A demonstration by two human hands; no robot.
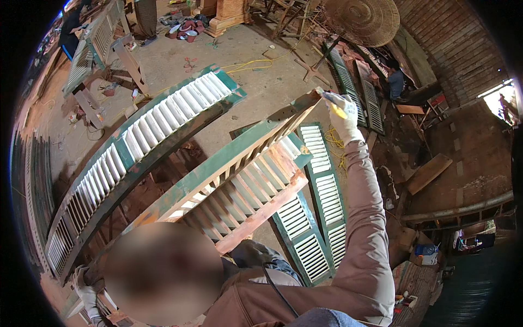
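A long louvred shutter (pixel 218 163) with worn green paint stands tilted on edge in front of me, running from near left to far right. My right hand (pixel 345 117), in a white glove, is closed at its far end; a yellow patch shows there, and I cannot tell whether it is glove or a held thing. My left hand (pixel 86 291), also gloved, is at the near left with its fingers bent round the near end of the woodwork. Below the tilted shutter lies bare pinkish slatted woodwork (pixel 267 210). A blurred area hides what is between my hands.
To the left lies a green-framed shutter with white slats (pixel 163 111). Two more (pixel 303 234) (pixel 326 191) lean at the right. Beyond are a round woven-looking disc on a stand (pixel 364 20), a yellow cord (pixel 256 66), and two people (pixel 395 80) (pixel 70 34) near other shutters.
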